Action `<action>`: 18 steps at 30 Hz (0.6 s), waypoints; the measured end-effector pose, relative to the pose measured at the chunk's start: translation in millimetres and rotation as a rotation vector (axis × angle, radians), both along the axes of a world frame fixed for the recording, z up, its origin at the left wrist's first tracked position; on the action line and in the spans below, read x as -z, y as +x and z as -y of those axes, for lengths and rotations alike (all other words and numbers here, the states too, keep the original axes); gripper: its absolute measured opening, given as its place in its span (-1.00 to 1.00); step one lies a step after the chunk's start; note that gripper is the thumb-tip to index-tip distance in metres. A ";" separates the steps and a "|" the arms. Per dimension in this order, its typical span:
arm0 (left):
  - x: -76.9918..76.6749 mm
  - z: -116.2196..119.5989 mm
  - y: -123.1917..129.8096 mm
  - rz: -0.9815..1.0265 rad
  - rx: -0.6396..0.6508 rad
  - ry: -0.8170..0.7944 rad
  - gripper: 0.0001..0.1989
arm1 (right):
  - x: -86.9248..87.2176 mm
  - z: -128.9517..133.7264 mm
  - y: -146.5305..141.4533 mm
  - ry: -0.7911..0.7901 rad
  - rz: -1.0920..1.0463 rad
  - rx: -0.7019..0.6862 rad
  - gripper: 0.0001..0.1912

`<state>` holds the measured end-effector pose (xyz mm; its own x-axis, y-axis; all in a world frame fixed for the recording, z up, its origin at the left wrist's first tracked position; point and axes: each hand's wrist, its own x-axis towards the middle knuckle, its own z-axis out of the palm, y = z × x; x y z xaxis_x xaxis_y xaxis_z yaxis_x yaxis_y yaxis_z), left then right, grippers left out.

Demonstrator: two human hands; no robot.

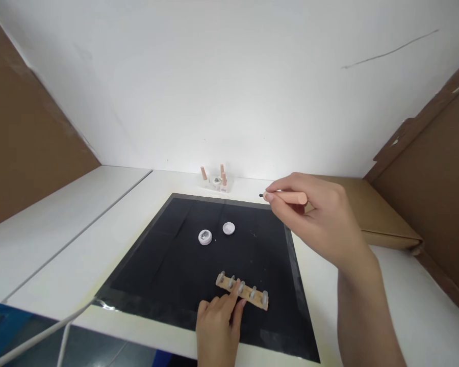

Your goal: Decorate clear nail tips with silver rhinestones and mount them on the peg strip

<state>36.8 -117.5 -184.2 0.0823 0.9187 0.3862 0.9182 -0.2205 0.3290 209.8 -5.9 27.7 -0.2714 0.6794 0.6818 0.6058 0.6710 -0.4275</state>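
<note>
My right hand [313, 211] is raised over the right far part of the black mat [164, 265], its fingers closed on a nail polish brush [290, 198]. The brush has a peach handle and a dark tip pointing left. My left hand [220, 318] grips the near edge of a wooden nail tip stand [248, 294] with thumb and index finger. Several clear nail tips stand in a row on the wood. Farther up the mat, a small white jar [204, 237] with silvery bits inside lies open, and beside it rests a white round lid [228, 228].
Against the white wall, a clear tray [216, 190] holds peach-capped nail polish bottles [204, 174]. A flat cardboard box [375, 214] lies on the white table at right. Cardboard panels flank both sides. A white cable [46, 334] crosses the near left edge.
</note>
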 end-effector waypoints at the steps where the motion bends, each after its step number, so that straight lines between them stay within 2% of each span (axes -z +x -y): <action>1: -1.0 -0.6 0.0 0.006 0.008 -0.008 -0.67 | -0.1 -0.1 -0.3 -0.002 0.004 0.003 -0.89; 10: -0.9 -4.8 -2.4 0.068 -0.010 -0.135 -0.72 | 0.0 1.4 1.4 -0.020 0.009 0.007 -0.88; 18: -2.8 -6.4 -0.4 0.104 -0.046 -0.143 -0.74 | 0.2 0.4 2.0 -0.022 0.012 0.006 -0.88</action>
<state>36.4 -111.1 -181.4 0.0048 0.9669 0.2552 0.8855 -0.1226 0.4481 211.7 -6.3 27.6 -0.2756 0.6958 0.6633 0.6148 0.6580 -0.4347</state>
